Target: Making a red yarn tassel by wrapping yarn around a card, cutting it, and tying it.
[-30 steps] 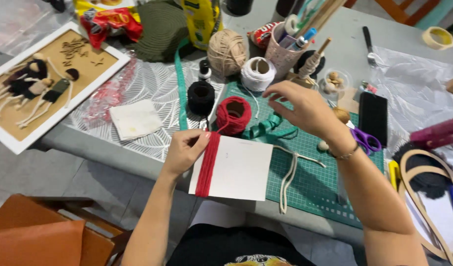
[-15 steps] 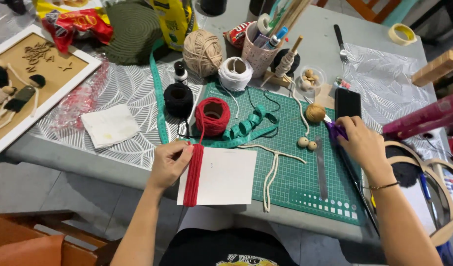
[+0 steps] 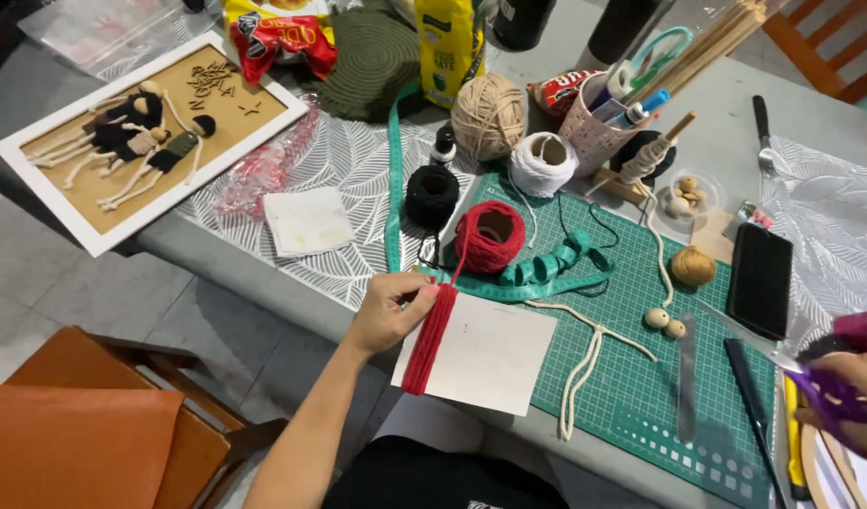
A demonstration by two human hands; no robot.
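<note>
Meanwhile, the right hand [image 3: 843,401] had swung away from the middle of the green cutting mat [image 3: 641,396] out to the far right edge of the table, and it now closed around a pair of purple-handled scissors [image 3: 820,377], with the blades pointing back toward the mat. The grip looked firm, though the hand sat partly out of view, so how the fingers lay in the handles could not be told. A second before, that hand had hovered over the mat near the red yarn ball [image 3: 490,236]; half a second before, it was already reaching out past the black phone [image 3: 760,280].

The left hand [image 3: 393,309] had kept its place throughout, pinching the top edge of the white card [image 3: 490,353] with the band of red yarn [image 3: 430,339] wrapped around the card's left side. A strand ran up from the band to the red ball, which stood just above the card on the mat.

With the winding held steady and scissors fetched, the wrapping seemed finished, and cutting the yarn looked like the step in hand.

A cream cord [image 3: 584,363] lay loose just right of the card, and two wooden beads [image 3: 665,323] rested beyond it.
</note>
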